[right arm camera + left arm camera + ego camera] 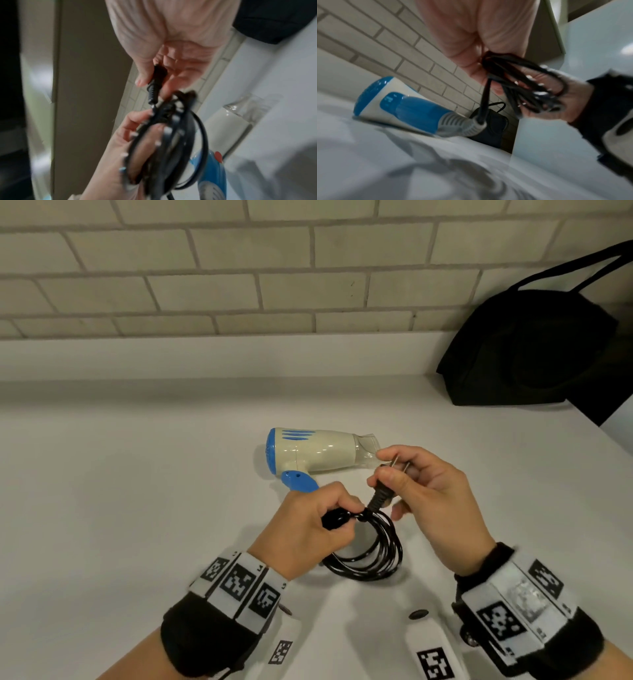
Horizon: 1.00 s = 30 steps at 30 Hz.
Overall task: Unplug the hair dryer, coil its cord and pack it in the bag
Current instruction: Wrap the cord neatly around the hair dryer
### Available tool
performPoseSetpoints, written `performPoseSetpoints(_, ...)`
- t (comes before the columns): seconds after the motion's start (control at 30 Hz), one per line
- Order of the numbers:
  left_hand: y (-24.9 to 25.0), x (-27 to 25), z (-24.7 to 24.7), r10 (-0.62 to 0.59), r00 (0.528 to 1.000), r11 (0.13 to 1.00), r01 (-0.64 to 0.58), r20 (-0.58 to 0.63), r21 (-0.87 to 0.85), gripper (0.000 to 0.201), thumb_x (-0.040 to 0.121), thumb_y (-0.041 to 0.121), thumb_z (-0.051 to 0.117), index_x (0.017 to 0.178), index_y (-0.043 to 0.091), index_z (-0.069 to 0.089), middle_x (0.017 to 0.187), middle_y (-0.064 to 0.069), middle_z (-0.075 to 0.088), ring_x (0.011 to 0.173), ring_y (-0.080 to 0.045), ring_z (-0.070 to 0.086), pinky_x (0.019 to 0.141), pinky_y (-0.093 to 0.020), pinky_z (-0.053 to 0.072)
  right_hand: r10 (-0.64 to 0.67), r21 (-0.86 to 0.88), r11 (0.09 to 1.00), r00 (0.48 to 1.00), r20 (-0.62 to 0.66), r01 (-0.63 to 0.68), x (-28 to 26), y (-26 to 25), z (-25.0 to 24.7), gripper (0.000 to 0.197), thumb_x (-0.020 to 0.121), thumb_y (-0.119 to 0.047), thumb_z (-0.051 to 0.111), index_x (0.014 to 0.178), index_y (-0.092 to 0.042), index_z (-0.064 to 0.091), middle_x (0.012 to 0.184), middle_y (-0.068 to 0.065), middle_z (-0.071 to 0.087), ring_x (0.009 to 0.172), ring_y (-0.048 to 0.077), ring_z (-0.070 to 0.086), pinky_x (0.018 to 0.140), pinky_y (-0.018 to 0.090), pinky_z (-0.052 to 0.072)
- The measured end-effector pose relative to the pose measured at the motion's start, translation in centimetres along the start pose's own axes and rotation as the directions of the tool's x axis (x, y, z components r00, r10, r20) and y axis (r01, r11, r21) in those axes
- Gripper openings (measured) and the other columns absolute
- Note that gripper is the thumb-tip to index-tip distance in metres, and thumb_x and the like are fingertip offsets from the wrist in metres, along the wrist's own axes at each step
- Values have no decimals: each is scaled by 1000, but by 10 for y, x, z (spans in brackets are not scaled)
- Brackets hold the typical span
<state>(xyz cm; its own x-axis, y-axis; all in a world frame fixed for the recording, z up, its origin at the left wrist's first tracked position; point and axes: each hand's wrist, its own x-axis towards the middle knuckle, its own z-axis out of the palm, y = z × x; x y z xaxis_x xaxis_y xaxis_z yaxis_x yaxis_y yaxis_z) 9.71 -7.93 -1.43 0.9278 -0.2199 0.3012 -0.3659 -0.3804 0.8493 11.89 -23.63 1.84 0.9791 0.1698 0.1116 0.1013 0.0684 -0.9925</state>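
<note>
A cream and blue hair dryer (313, 451) lies on its side on the white counter (137, 491), nozzle to the right. Its black cord (373, 549) is wound into several loops. My left hand (310, 529) grips the bundled top of the coil (513, 81). My right hand (421, 487) pinches the black plug (382, 491) just above the coil, prongs pointing up toward the nozzle. In the right wrist view the plug (157, 79) sits between thumb and fingers, with the coil (171, 142) below. The dryer handle (423, 112) shows in the left wrist view.
A black tote bag (537, 347) leans against the tiled wall (239, 268) at the back right of the counter. The same bag (489, 125) appears behind the dryer in the left wrist view. Bare counter spreads to the left.
</note>
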Motion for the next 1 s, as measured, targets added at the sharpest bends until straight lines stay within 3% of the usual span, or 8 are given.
performPoseSetpoints(0.1, 0, -2, 3, -38, 999, 997, 39, 9, -70, 34, 68, 10, 61, 66, 44, 63, 72, 33, 67, 76, -5, 66, 74, -9, 50, 193, 14, 981, 981, 37, -193, 7, 9, -2, 19, 79, -17, 60, 97, -20, 56, 57, -2, 68, 55, 12, 52, 49, 21, 38)
performPoseSetpoints(0.3, 5, -4, 5, -20, 997, 995, 27, 76, -97, 39, 70, 5, 59, 84, 40, 54, 85, 38, 63, 87, 10, 62, 80, -2, 43, 428, 122, 887, 893, 140, -444, 5, 19, -3, 26, 68, -30, 65, 85, -17, 51, 59, 0, 63, 56, 17, 51, 52, 28, 41)
performPoseSetpoints(0.43, 3, -3, 3, -15, 999, 999, 16, 38, -30, 37, 66, 9, 62, 79, 43, 56, 83, 34, 64, 80, 4, 63, 75, -5, 46, 117, -253, 961, 993, 3, -112, 2, 19, -5, 5, 80, -21, 63, 78, -17, 63, 81, -1, 58, 67, 9, 55, 64, 16, 45)
performPoseSetpoints(0.5, 3, -2, 1, -16, 1000, 1000, 16, -24, -5, 30, 63, 16, 63, 73, 43, 58, 85, 20, 66, 73, -7, 63, 69, -14, 51, -124, -599, 788, 990, 74, 143, -1, 15, -6, 24, 78, -39, 61, 89, -19, 66, 94, -7, 53, 80, -4, 51, 74, 3, 36)
performPoseSetpoints(0.57, 2, -1, -3, -6, 997, 1000, 6, -72, 7, 21, 61, 26, 67, 73, 41, 59, 89, 11, 65, 74, -13, 62, 69, -20, 52, -89, -683, 683, 957, 275, 260, -6, 11, -3, 58, 71, -61, 53, 113, -21, 57, 100, -19, 47, 88, -13, 46, 78, -1, 32)
performPoseSetpoints(0.67, 0, 1, -6, 47, 998, 998, -45, -48, 45, 18, 63, 35, 63, 80, 31, 64, 93, 12, 63, 79, -12, 62, 73, -20, 52, 72, -655, 733, 937, 342, 182, -8, 5, -1, 73, 66, -54, 64, 128, -23, 44, 106, -23, 44, 93, -5, 51, 79, 7, 42)
performPoseSetpoints(0.83, -1, -1, -3, 88, 995, 995, -85, -52, 61, 20, 66, 30, 61, 87, 30, 63, 85, 33, 61, 78, -4, 61, 73, -12, 50, 7, -696, 651, 915, 404, 302, -10, 2, 2, 39, 84, -13, 58, 122, -10, 49, 109, 8, 62, 88, 10, 49, 77, 16, 39)
performPoseSetpoints(1.0, 4, -1, -4, -145, 975, 989, 143, -170, -27, 33, 65, 23, 78, 78, 38, 52, 77, 17, 64, 71, 2, 58, 65, -7, 47, -10, -717, 660, 958, 287, 222, -7, 7, 4, 42, 87, -8, 49, 128, -18, 46, 91, 1, 65, 62, -1, 51, 61, 1, 35)
